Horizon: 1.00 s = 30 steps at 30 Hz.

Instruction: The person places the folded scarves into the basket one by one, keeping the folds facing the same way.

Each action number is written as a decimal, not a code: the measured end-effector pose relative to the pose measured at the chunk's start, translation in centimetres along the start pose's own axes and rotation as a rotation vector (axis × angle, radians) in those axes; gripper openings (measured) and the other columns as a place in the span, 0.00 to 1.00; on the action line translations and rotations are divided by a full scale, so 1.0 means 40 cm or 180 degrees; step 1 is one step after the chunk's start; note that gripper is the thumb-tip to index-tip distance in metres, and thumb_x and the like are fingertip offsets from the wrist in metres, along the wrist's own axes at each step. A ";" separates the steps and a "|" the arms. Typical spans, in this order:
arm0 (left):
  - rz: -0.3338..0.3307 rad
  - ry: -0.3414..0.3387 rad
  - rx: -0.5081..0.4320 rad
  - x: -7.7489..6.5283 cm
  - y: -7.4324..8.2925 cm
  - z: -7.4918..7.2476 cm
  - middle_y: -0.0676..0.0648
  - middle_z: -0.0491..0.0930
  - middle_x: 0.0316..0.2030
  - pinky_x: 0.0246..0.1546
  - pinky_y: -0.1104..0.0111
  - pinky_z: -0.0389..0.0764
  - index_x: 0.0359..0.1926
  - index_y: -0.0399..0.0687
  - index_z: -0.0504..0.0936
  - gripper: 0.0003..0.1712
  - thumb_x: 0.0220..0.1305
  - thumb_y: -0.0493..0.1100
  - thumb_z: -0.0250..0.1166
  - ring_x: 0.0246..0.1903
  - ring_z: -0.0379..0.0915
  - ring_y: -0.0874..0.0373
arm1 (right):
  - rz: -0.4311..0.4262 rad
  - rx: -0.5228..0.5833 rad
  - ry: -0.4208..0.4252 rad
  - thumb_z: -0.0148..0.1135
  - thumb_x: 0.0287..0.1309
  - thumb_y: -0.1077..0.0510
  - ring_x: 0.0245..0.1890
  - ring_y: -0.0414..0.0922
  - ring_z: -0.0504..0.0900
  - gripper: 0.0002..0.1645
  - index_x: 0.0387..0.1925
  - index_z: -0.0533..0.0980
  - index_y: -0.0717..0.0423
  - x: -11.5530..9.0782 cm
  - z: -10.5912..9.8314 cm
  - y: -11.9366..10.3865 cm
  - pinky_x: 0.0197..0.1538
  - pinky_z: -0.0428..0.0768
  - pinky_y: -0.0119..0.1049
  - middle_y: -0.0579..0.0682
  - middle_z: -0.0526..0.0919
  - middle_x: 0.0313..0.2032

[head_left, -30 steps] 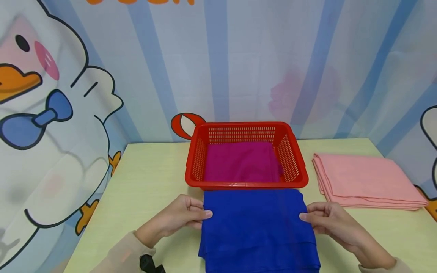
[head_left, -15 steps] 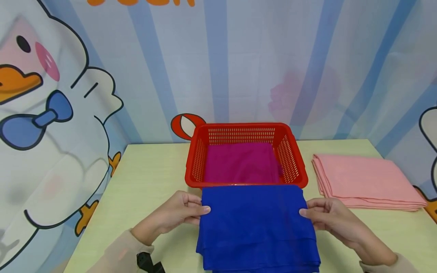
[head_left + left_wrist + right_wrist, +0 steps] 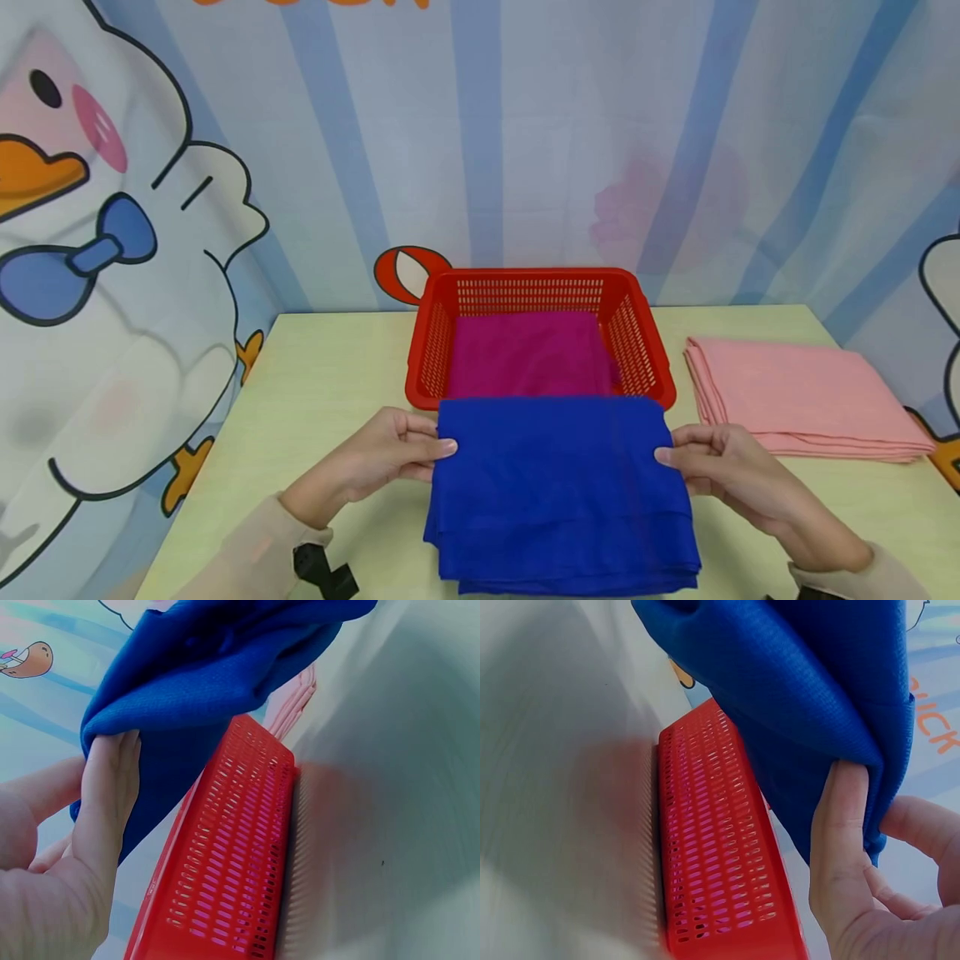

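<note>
A folded blue cloth point(image 3: 562, 492) is held up between both hands, its far edge overlapping the front rim of the red basket point(image 3: 540, 407) in the head view. My left hand point(image 3: 375, 458) pinches its left edge, thumb on top and fingers beneath. At the opposite edge, my right hand point(image 3: 738, 479) pinches it the same way. Both wrist views show the blue cloth point(image 3: 195, 682) raised off the table, its underside sagging in folds. Inside the basket lies a folded magenta cloth point(image 3: 528, 354).
To the right of the basket a folded pink cloth point(image 3: 798, 396) lies on the pale green table point(image 3: 337, 367). A printed cartoon backdrop point(image 3: 540, 142) stands behind the table's back edge and along its left side.
Both hands have lifted the blue cloth and carried it forward toward the basket, so its edge now covers part of the front rim. The basket and the pink cloth have stayed put.
</note>
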<state>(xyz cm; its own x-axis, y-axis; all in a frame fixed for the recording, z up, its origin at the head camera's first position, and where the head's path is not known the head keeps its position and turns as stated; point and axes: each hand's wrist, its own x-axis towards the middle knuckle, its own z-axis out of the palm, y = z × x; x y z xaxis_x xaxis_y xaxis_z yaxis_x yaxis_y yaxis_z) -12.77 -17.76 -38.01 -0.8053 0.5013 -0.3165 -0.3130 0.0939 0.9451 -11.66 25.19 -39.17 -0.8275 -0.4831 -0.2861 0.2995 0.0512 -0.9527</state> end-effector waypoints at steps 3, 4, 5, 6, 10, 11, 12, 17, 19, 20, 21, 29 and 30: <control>0.0001 0.0021 0.0003 -0.003 0.005 -0.003 0.37 0.86 0.43 0.43 0.61 0.84 0.57 0.25 0.78 0.22 0.67 0.36 0.66 0.37 0.86 0.54 | -0.0010 0.0004 0.0010 0.55 0.73 0.61 0.30 0.40 0.81 0.08 0.39 0.81 0.52 0.003 0.003 -0.008 0.41 0.84 0.35 0.43 0.81 0.30; -0.0002 0.0024 0.0014 -0.004 0.006 -0.005 0.36 0.86 0.43 0.43 0.61 0.84 0.57 0.25 0.77 0.22 0.67 0.37 0.66 0.37 0.86 0.54 | -0.0016 0.0007 0.0003 0.55 0.73 0.61 0.30 0.40 0.81 0.08 0.39 0.81 0.52 0.004 0.004 -0.011 0.42 0.84 0.36 0.43 0.82 0.31; -0.0009 0.0035 0.0018 -0.004 0.006 -0.006 0.36 0.86 0.43 0.43 0.61 0.84 0.58 0.25 0.77 0.23 0.67 0.37 0.66 0.38 0.86 0.54 | -0.0026 0.0006 -0.0010 0.55 0.73 0.61 0.30 0.40 0.81 0.08 0.39 0.81 0.52 0.006 0.006 -0.013 0.42 0.84 0.36 0.44 0.82 0.31; -0.0017 0.0043 0.0019 -0.004 0.007 -0.008 0.37 0.86 0.43 0.44 0.61 0.84 0.58 0.26 0.77 0.23 0.67 0.37 0.66 0.38 0.86 0.53 | -0.0041 0.0002 -0.0031 0.55 0.73 0.62 0.30 0.40 0.82 0.08 0.39 0.80 0.52 0.007 0.007 -0.016 0.42 0.84 0.36 0.44 0.82 0.31; -0.0041 0.0104 0.0017 -0.003 0.011 -0.016 0.38 0.86 0.42 0.44 0.62 0.84 0.55 0.29 0.80 0.20 0.67 0.38 0.67 0.37 0.86 0.53 | -0.0106 0.0042 -0.0111 0.54 0.72 0.63 0.29 0.39 0.81 0.09 0.39 0.81 0.52 0.013 0.011 -0.031 0.41 0.84 0.34 0.43 0.81 0.29; -0.0035 0.0116 0.0007 -0.003 0.014 -0.018 0.39 0.87 0.40 0.44 0.62 0.84 0.53 0.30 0.82 0.18 0.67 0.38 0.67 0.36 0.86 0.53 | -0.0119 0.0052 -0.0116 0.55 0.72 0.63 0.29 0.38 0.80 0.09 0.39 0.81 0.52 0.014 0.011 -0.035 0.40 0.84 0.33 0.42 0.81 0.29; -0.0023 0.0121 -0.0001 -0.003 0.016 -0.020 0.39 0.87 0.40 0.44 0.62 0.84 0.51 0.31 0.82 0.16 0.66 0.38 0.67 0.35 0.86 0.54 | -0.0122 0.0069 -0.0112 0.55 0.72 0.63 0.29 0.38 0.80 0.09 0.39 0.81 0.51 0.015 0.012 -0.039 0.40 0.84 0.33 0.42 0.80 0.28; 0.0082 0.0100 -0.0051 -0.006 0.031 -0.026 0.39 0.87 0.39 0.44 0.62 0.84 0.48 0.31 0.83 0.14 0.66 0.38 0.68 0.35 0.86 0.54 | -0.0125 0.0023 -0.0050 0.57 0.71 0.63 0.28 0.38 0.79 0.08 0.38 0.81 0.51 0.022 0.015 -0.057 0.39 0.83 0.32 0.42 0.80 0.27; 0.0108 0.0094 -0.0063 -0.006 0.035 -0.028 0.38 0.87 0.40 0.44 0.62 0.84 0.50 0.30 0.83 0.16 0.66 0.38 0.68 0.36 0.86 0.53 | -0.0134 0.0017 -0.0045 0.57 0.71 0.63 0.28 0.38 0.80 0.07 0.38 0.80 0.51 0.024 0.015 -0.063 0.39 0.84 0.32 0.43 0.80 0.27; 0.0117 0.0093 -0.0067 -0.006 0.037 -0.029 0.38 0.87 0.41 0.45 0.62 0.83 0.51 0.30 0.82 0.17 0.66 0.38 0.67 0.36 0.86 0.53 | -0.0130 0.0016 -0.0039 0.57 0.71 0.63 0.27 0.38 0.80 0.07 0.38 0.80 0.51 0.026 0.014 -0.066 0.39 0.84 0.32 0.43 0.80 0.27; 0.0128 0.0092 -0.0069 -0.006 0.038 -0.031 0.38 0.86 0.41 0.45 0.62 0.83 0.52 0.29 0.82 0.17 0.66 0.38 0.67 0.36 0.86 0.52 | -0.0131 0.0018 -0.0038 0.57 0.71 0.63 0.27 0.38 0.80 0.08 0.38 0.81 0.51 0.027 0.014 -0.068 0.39 0.84 0.32 0.43 0.80 0.27; 0.0190 0.0103 -0.0080 -0.002 0.048 -0.040 0.41 0.87 0.38 0.44 0.62 0.84 0.47 0.33 0.84 0.12 0.67 0.37 0.67 0.35 0.86 0.54 | -0.0177 0.0024 -0.0047 0.57 0.71 0.63 0.27 0.39 0.81 0.07 0.37 0.80 0.52 0.041 0.012 -0.085 0.39 0.84 0.32 0.44 0.82 0.28; 0.0191 0.0116 -0.0076 -0.001 0.050 -0.041 0.42 0.87 0.38 0.44 0.62 0.84 0.46 0.34 0.85 0.11 0.67 0.38 0.67 0.35 0.86 0.55 | -0.0180 0.0013 -0.0042 0.57 0.71 0.63 0.27 0.39 0.81 0.07 0.37 0.80 0.52 0.043 0.012 -0.088 0.39 0.84 0.32 0.44 0.82 0.28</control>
<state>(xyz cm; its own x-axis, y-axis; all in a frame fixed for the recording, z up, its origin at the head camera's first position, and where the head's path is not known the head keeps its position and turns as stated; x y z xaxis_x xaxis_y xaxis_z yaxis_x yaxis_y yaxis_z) -14.19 -19.02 -36.25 -0.8406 0.4737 -0.2625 -0.2752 0.0438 0.9604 -13.90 23.74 -36.27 -0.8369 -0.4965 -0.2305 0.2545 0.0199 -0.9669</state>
